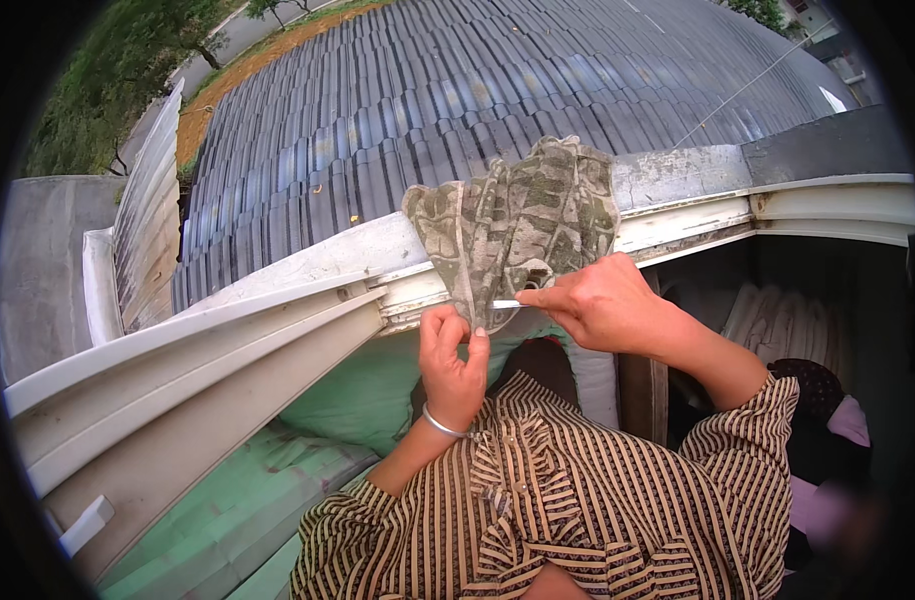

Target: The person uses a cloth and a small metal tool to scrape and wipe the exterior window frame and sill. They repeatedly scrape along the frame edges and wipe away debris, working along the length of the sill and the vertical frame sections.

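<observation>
A camouflage-patterned cloth (532, 210) lies bunched across the sill of an open window, its far part over the outer ledge. My left hand (451, 367), with a silver bangle (441, 424) at the wrist, pinches the near lower edge of this fabric between thumb and fingers. From the right, my right hand (611, 307) grips a small, thin, pale tool (506, 304), possibly a blade. Its tip points left and rests against or just above the cloth, close to my left fingers. Most of the tool is hidden inside the right fist. A dark opening or fold shows in the cloth beside that hand.
The white window track (682, 225) runs under the cloth, and a sliding sash frame (202, 352) slants along the left. Outside lies a grey tiled roof (352, 127). Green bedding (240, 495) is below left; folded pale bedding (780, 322) is at right.
</observation>
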Motion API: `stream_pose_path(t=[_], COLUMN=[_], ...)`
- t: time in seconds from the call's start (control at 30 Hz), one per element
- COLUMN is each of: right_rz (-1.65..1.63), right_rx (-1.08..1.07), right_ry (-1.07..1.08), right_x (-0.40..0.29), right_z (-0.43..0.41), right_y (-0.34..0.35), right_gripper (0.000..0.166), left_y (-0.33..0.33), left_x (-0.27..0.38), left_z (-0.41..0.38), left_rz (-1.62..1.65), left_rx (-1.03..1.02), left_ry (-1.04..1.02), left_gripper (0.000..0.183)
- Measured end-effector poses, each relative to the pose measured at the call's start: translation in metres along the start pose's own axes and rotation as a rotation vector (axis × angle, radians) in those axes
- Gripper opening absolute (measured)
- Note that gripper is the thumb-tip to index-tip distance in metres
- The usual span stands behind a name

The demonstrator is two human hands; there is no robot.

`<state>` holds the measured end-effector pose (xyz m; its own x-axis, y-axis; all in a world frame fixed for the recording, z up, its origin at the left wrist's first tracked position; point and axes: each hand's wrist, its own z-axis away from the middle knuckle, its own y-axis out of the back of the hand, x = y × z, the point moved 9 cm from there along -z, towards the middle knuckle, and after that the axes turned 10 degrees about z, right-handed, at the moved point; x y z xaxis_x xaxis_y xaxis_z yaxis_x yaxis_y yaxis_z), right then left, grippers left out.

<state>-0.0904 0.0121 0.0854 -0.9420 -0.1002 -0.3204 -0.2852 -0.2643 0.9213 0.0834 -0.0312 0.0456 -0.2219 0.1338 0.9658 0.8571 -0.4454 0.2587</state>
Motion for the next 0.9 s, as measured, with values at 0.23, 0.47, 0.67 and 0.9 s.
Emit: stream_pose_path(t=[0.23,0.47,0.67,0.9], right_rz=[0.006,-0.05,-0.024,-0.007], right_rx=[0.064,0.216,0.217,0.137], right_ry=[0.128,0.211,0.339,0.372], right_x=[-0.025,-0.048,-0.077,-0.097], right_z=[-0.02,-0.05,-0.08,-0.097], right_y=[-0.02,-0.057,-0.059,-0.062], right_gripper=[0.04,0.045,0.022,0.023], left_y=[0.006,0.016,0.027,0.041], left_x=[-0.014,-0.03,-0.034,-0.037], left_z=[0.007,0.02,0.048,0.048], left_rz=[0.164,-0.16,-0.256,-0.347], left_rx=[-0.025,-0.029,-0.125,-0.067], left_ry=[-0.082,0.005,-0.11,-0.21], left_gripper=[0.012,0.018,0.036,0.034])
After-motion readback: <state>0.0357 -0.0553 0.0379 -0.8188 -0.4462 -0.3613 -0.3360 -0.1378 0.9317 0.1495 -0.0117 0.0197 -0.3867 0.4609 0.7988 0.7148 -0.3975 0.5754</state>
